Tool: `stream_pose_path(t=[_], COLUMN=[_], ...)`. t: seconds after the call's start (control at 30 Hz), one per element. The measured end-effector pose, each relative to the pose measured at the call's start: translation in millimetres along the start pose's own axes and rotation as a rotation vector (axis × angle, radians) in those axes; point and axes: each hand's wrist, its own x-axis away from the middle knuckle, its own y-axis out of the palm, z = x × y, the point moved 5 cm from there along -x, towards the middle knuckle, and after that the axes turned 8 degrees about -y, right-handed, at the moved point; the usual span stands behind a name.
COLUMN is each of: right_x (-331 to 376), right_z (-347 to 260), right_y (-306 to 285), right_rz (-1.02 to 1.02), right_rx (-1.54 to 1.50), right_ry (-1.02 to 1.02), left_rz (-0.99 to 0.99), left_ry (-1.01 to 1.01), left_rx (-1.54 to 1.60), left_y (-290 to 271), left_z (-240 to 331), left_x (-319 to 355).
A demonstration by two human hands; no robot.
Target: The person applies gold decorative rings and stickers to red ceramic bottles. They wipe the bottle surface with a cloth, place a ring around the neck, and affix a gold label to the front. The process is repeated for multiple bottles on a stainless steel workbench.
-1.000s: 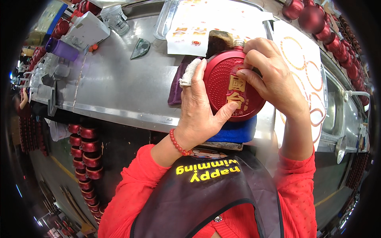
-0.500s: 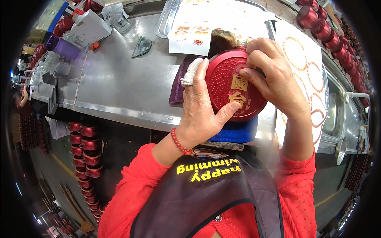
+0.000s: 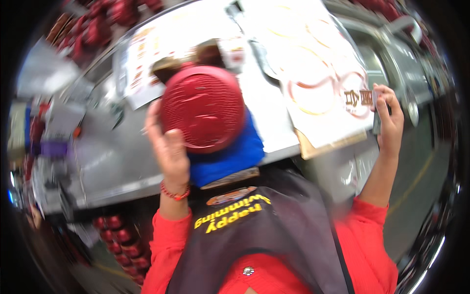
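A round, flat red bottle (image 3: 203, 108) with a ridged face stands tilted near the table's front edge, at the blue cloth (image 3: 227, 152). My left hand (image 3: 169, 144) grips its left side, thumb on the face and fingers round the edge. Far to the right, my right hand (image 3: 389, 120) pinches the end of a decal strip (image 3: 359, 98) with brown characters, at the edge of a white sheet (image 3: 313, 59). Below those fingers shows a small dark grey flat piece (image 3: 376, 122); whether the hand holds it is unclear. Motion blurs the picture.
Behind the bottle sit dark brown blocks (image 3: 209, 53). White printed sheets (image 3: 147, 59) lie on a tray at the back. A metal sink (image 3: 374, 68) is at the right. Purple and clear containers (image 3: 54, 149) stand at the far left, and stacked red bottles (image 3: 120, 240) hang below the table.
My right hand has left the bottle and moved far right to the decal. The bottle face now shows no gold characters. The view has swung right; the cloth-wrapped left finger is no longer visible.
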Motion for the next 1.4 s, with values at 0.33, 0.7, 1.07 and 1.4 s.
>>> stream_pose_path(t=[0.33, 0.7, 1.07, 1.4], right_x=[292.5, 336.4, 300.7, 305.1], right_z=[257.3, 394.9, 384.3, 383.5], right_y=[-244.2, -296.9, -301.4, -318.9], right_rz=[0.703, 0.582, 0.027, 0.505], right_rx=[0.248, 0.298, 1.133, 0.894], right_ry=[0.781, 1.308, 1.126, 0.900], left_rz=[0.032, 0.080, 0.073, 0.082], left_ry=[-0.106, -0.084, -0.119, -0.115], left_rx=[0.053, -0.075, -0.106, -0.099], left_y=[2.3, -5.7, 3.4, 0.2], left_z=[-4.3, -8.6, 0.0, -2.0], left_x=[0.4, 3.6, 6.9, 4.2])
